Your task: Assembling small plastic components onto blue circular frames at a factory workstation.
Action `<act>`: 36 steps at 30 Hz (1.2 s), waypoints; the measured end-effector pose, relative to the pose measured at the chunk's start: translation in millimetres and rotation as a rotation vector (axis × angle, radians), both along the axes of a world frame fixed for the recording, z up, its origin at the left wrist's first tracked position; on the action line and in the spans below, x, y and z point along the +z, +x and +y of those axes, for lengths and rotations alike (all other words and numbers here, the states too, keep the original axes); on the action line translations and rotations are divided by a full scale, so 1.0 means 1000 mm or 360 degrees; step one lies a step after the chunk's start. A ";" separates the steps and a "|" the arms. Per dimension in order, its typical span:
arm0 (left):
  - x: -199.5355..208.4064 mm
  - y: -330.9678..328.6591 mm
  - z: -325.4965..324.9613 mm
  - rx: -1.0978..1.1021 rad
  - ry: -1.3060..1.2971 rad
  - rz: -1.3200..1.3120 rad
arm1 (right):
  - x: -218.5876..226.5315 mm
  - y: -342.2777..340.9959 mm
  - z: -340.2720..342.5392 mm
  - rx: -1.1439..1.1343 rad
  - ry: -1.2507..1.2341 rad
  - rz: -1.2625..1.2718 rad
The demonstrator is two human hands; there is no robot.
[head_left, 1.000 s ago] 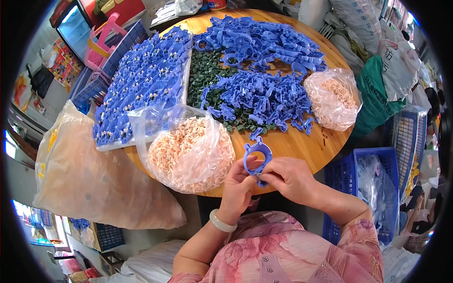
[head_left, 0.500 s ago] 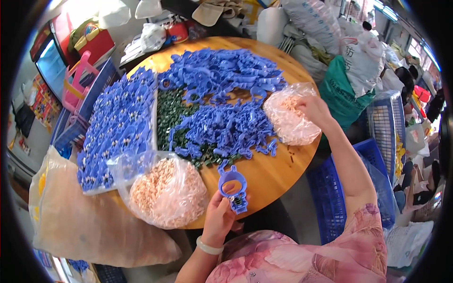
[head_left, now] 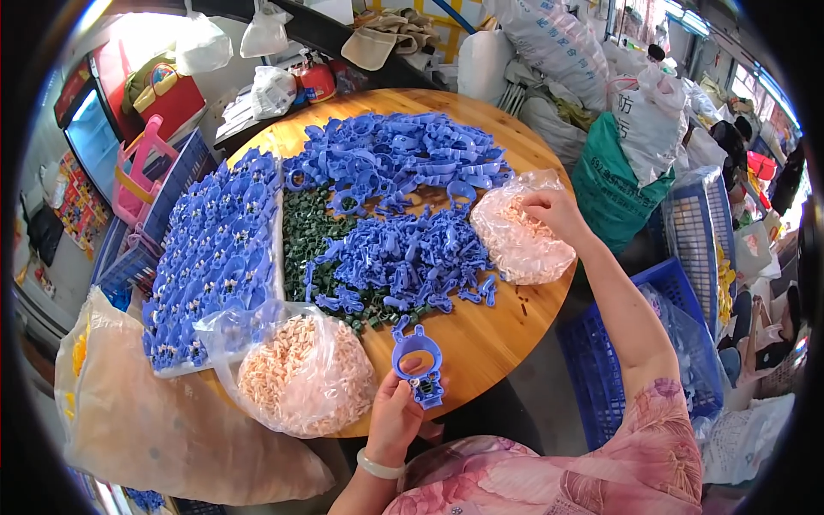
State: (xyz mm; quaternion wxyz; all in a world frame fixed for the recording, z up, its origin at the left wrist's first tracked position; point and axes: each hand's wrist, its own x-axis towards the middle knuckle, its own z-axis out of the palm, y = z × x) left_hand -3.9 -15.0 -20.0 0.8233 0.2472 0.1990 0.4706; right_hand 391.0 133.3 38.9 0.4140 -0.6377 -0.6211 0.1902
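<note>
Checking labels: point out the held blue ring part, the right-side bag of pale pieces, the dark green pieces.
Blue ring part (head_left: 417, 342): head view, upper band of its ring.
Bag of pale pieces (head_left: 525, 247): head view, its near side.
Dark green pieces (head_left: 307, 225): head view, amid the heap.

The right grip (head_left: 556, 213) has moved from blue part (head_left: 436, 356) to right-hand bag (head_left: 525, 253).

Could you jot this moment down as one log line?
left hand: holds blue ring-shaped part | right hand: at right-side bag of pale pieces | on table: blue parts, green pieces
</note>
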 end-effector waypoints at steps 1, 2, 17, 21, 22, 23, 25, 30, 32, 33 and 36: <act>0.000 -0.001 0.000 0.0003 0.0000 0.0000 | 0.009 -0.009 -0.005 0.0003 0.0000 0.0000; -0.001 -0.002 -0.001 0.0006 0.0003 -0.0009 | 0.018 -0.017 -0.013 0.0038 -0.0077 0.0237; 0.005 -0.003 0.000 0.0033 0.0026 0.0002 | 0.018 -0.177 -0.117 0.0992 -0.0205 0.0701; 0.004 -0.005 -0.001 0.0001 0.0018 -0.0109 | 0.015 -0.182 -0.119 0.1091 -0.0137 0.0503; 0.004 -0.005 -0.001 -0.0006 0.0014 -0.0118 | 0.016 -0.182 -0.120 0.1106 -0.0088 0.0363; 0.003 -0.004 -0.001 -0.0008 0.0011 -0.0123 | 0.018 -0.183 -0.121 0.1104 -0.0092 0.0359; 0.003 -0.005 -0.001 -0.0004 0.0012 -0.0128 | 0.024 -0.188 -0.122 0.1217 0.0173 -0.0053; 0.002 -0.005 -0.002 0.0032 -0.0075 -0.0071 | 0.028 -0.191 -0.117 0.1338 0.0247 -0.0443; 0.003 -0.005 -0.001 0.0043 -0.0098 -0.0051 | 0.028 -0.192 -0.115 0.1358 0.0309 -0.0594; 0.003 -0.004 -0.001 0.0037 -0.0111 -0.0050 | 0.026 -0.193 -0.113 0.1362 0.0249 -0.0450; 0.002 -0.004 -0.001 0.0035 -0.0128 -0.0053 | 0.027 -0.194 -0.113 0.1350 0.0111 -0.0242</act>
